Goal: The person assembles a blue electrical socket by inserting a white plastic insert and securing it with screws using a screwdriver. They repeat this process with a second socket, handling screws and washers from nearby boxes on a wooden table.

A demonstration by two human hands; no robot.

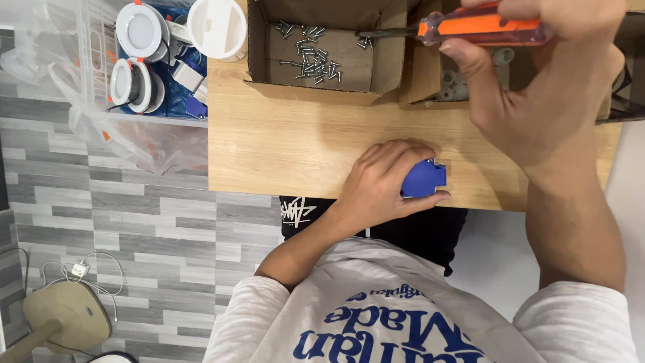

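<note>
Blue part (423,179) sits at the table's (282,144) near edge, clasped under our left hand (383,178). Our right hand (537,81) grips the screwdriver (470,27), lying crosswise with its tip over the screws (310,54) in the box (316,91), well beyond the part.

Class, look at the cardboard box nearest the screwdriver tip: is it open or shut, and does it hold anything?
Open. The cardboard box has its flaps spread, and loose screws lie scattered on its floor.

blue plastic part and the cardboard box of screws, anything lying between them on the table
Nothing: in the head view only bare wooden table lies between the blue plastic part, held by the left hand, and the cardboard box.
</note>
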